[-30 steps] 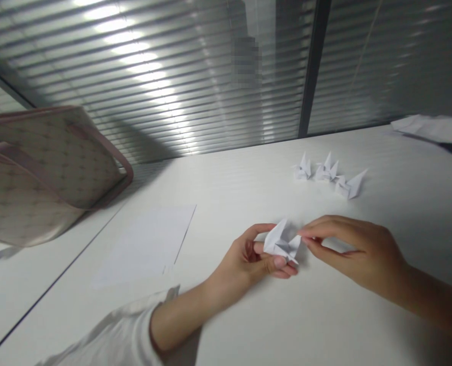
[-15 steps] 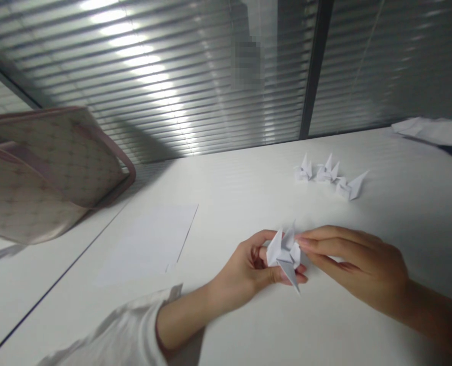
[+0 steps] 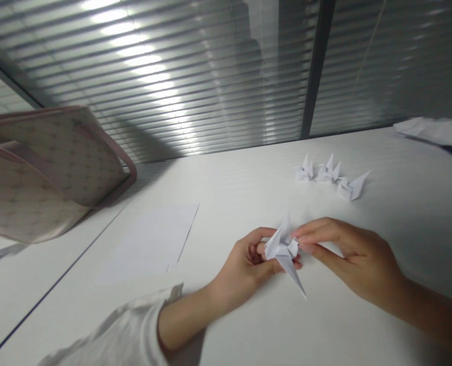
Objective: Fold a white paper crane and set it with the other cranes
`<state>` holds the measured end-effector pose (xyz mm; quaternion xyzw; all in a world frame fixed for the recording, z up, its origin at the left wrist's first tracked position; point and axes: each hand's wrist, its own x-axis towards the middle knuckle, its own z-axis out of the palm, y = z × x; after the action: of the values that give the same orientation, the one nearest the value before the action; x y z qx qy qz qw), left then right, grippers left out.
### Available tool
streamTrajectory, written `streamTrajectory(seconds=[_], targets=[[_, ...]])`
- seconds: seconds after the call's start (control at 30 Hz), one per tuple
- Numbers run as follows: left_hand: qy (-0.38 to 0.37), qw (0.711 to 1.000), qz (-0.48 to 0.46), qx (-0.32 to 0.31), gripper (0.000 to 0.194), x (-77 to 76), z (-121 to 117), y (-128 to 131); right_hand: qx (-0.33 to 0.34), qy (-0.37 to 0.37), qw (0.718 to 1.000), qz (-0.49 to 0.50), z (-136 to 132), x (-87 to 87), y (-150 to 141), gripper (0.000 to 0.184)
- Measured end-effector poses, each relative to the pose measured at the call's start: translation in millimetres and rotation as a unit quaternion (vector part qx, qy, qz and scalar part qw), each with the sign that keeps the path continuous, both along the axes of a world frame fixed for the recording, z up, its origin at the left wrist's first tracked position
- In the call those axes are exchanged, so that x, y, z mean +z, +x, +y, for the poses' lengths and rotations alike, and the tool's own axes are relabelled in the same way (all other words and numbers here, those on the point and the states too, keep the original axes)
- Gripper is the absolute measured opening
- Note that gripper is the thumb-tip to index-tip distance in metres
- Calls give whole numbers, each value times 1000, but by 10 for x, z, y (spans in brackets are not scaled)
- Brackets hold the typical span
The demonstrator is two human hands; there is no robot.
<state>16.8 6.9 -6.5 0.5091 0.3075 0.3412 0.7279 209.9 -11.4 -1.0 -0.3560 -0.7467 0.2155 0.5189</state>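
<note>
A white folded paper crane (image 3: 282,249) is held above the table, its wings spread and one long point angled down toward me. My left hand (image 3: 244,264) grips it from the left, thumb below and fingers partly hidden behind the paper. From the right, my right hand (image 3: 351,254) pinches the crane's right end between thumb and fingertips. Farther back on the table stand three finished-looking white paper cranes: a left one (image 3: 305,170), a middle one (image 3: 328,170) and a right one (image 3: 352,187), close together.
A flat sheet of white paper (image 3: 153,239) lies left of my hands. Beyond it stands a pale patterned bag (image 3: 50,173) with pink straps. Folded white paper (image 3: 435,131) rests at the far right. Window blinds (image 3: 210,76) rise behind the white table (image 3: 241,188).
The crane's wings have spread wider, with one point reaching lower and another higher. My right hand's thumb has come up to the paper beside its fingers.
</note>
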Motion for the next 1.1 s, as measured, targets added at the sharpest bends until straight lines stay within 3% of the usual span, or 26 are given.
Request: streamTrajectory(seconds=[0.17,0.33,0.5,0.63,0.77,0.87,1.0,1.1], targets=[[19,999,24,26,39,-26,16,-2,12,-132,987,90,22,3,-29,6],[19,998,40,34,37,-23,7,6,51,-265,940,206,37,-6,-50,10],[5,998,47,30,37,-7,-5,11,79,-344,904,242,80,-49,-24,14],[11,998,45,39,39,-4,-7,11,68,-341,905,247,84,-39,-26,15],[33,997,63,43,35,-4,-8,4,0,-276,943,185,53,10,-27,14],[91,989,96,66,28,-3,-17,-24,-32,-252,958,134,25,51,-25,15],[243,946,178,117,20,4,-37,-112,-12,-251,965,73,15,91,-9,11],[330,905,243,116,20,15,-43,-181,11,-208,977,54,26,105,15,7]])
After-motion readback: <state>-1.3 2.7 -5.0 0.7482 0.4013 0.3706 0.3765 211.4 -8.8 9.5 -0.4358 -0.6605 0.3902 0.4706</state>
